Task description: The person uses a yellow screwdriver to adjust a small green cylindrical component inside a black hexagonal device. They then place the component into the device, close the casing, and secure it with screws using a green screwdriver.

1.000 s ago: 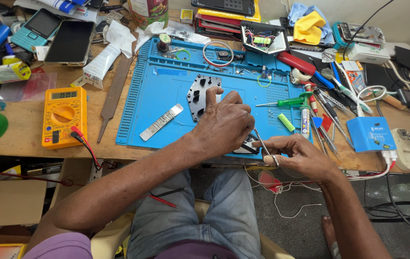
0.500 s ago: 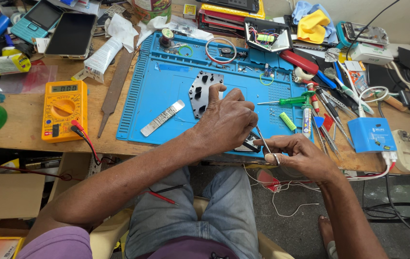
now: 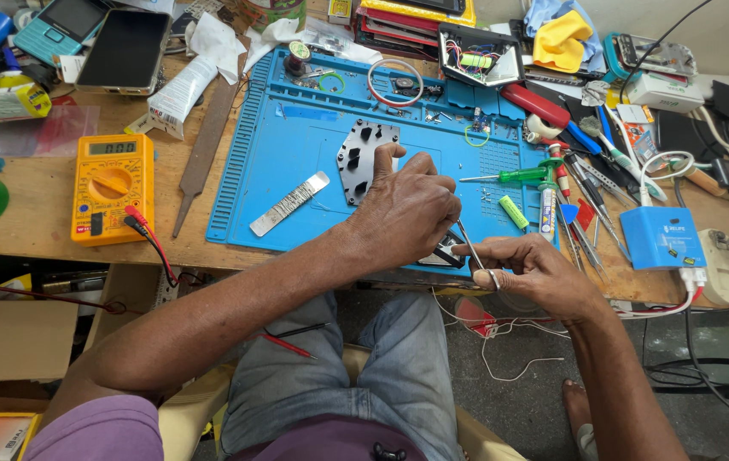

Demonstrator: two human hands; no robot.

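Blue silicone covers the middle of the wooden workbench (image 3: 32, 213): a ridged work mat (image 3: 296, 162) that reaches almost to the front edge. Near the mat's front right corner we see the left hand (image 3: 407, 209), fingers curled and pressed down over a small dark part (image 3: 447, 253) that lies at the mat's front edge — most of it is hidden under the hand, so we cannot tell what it is. The right hand (image 3: 535, 273) sits just beyond the bench's front edge, thumb and forefinger pinched on the lower end of slim metal tweezers (image 3: 472, 248), whose tips slant up under the left hand's fingers toward the dark part.

Just behind the left hand, touching its thumb, lies a grey metal plate (image 3: 363, 158) with several cut-outs, flat at the mat's centre. A strip of silver metal (image 3: 289, 203) lies at an angle toward the mat's front left. Along the mat's right edge we see a green-handled screwdriver (image 3: 510, 176) and a small green cylinder (image 3: 514, 212), with a cluster of other hand tools on the wood just past that edge.

On the bench's left side a yellow multimeter (image 3: 111, 186) lies face up near the front edge, its red and black leads trailing over it. A long metal file (image 3: 207, 154) lies between the meter and the mat. A blue box (image 3: 661, 237) stands near the front right corner.
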